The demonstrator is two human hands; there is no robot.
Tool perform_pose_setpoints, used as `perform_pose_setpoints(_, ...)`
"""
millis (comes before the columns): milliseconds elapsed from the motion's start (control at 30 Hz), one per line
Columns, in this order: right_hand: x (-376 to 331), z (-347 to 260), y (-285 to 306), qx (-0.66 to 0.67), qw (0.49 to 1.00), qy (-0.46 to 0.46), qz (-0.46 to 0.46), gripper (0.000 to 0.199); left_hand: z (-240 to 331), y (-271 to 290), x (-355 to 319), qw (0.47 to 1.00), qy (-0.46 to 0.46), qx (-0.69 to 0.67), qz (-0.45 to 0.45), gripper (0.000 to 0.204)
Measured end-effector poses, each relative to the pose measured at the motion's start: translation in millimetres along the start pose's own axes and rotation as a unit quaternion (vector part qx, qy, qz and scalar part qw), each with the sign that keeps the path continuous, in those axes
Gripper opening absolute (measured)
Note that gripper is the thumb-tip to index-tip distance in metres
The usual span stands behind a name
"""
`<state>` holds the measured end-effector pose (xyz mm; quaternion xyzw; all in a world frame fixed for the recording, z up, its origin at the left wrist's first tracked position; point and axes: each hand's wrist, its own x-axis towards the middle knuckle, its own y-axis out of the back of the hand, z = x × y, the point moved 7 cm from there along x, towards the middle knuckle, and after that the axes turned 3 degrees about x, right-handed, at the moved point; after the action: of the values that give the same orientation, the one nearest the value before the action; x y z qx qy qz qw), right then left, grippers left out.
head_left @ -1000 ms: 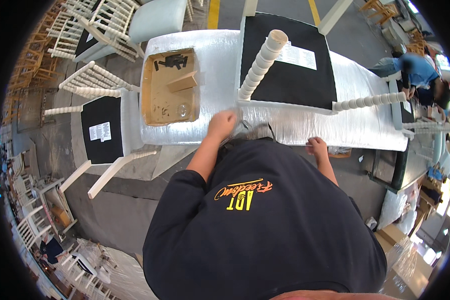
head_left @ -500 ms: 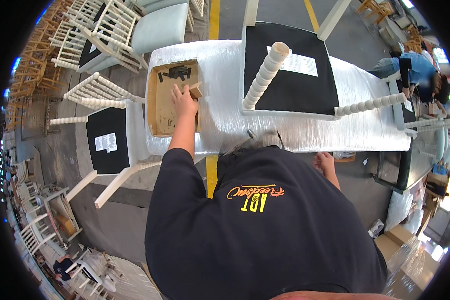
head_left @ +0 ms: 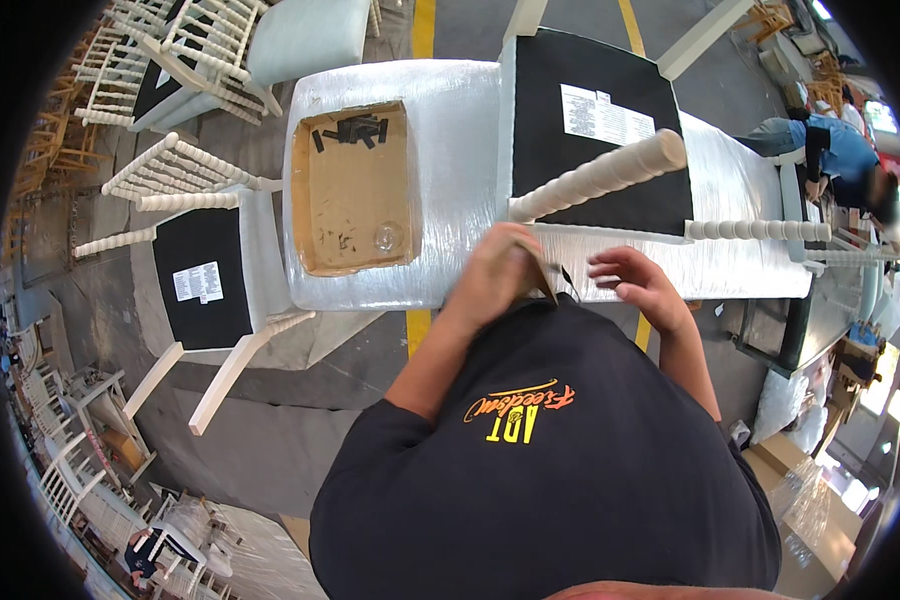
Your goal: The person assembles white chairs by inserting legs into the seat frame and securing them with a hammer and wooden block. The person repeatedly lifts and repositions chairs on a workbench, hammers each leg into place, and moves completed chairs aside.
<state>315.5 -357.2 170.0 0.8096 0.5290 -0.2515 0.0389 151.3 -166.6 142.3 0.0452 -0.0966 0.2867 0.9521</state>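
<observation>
In front of my chest, my left hand (head_left: 498, 268) is closed on a small brown cardboard piece (head_left: 544, 268); its far side is hidden. My right hand (head_left: 642, 286) hovers a little to the right, fingers apart and curved, with nothing visible in them. Just beyond both hands, an upturned chair (head_left: 595, 190) lies on the wrapped table (head_left: 455, 190), its black underside and white label facing up and its turned legs sticking out. To the left on the table sits a shallow cardboard box (head_left: 355, 190) holding several black strips (head_left: 355, 131) and a clear round item (head_left: 387, 238).
Another upturned chair (head_left: 205, 275) stands left of the table. Stacked pale chairs (head_left: 195, 60) are at the far left. A co-worker in blue (head_left: 838, 155) bends over another chair at the table's right end. Cardboard boxes (head_left: 800, 490) are at the lower right.
My left hand has come out of the cardboard box with the small cardboard piece and moved right, to my chest. My right hand has risen from beside the table edge toward it.
</observation>
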Motion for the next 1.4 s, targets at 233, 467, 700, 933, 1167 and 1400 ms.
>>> perform_pose_setpoints(233,49,-6,-67,-0.195,0.965,-0.123,-0.127,0.062,31,-15,30,0.979,-0.16,0.114,-0.049,0.04)
perform_pose_setpoints(467,-10,33,3,-0.368,0.907,-0.176,0.103,0.046,-63,97,36,0.921,0.25,-0.099,-0.282,0.025)
perform_pose_setpoints(700,-99,106,75,-0.235,0.88,-0.264,0.317,0.047,-178,253,122,0.877,0.224,0.364,0.22,0.038)
perform_pose_setpoints(933,-150,151,73,-0.174,0.864,-0.278,0.381,0.064,-134,200,146,0.872,0.183,0.412,0.194,0.039)
perform_pose_setpoints(1167,-133,109,69,0.159,0.874,-0.153,0.432,0.082,-147,229,129,0.792,0.28,0.506,0.197,0.042)
perform_pose_setpoints(1400,-118,79,123,-0.037,0.898,-0.059,0.434,0.078,-144,170,92,0.912,0.332,0.095,0.222,0.013)
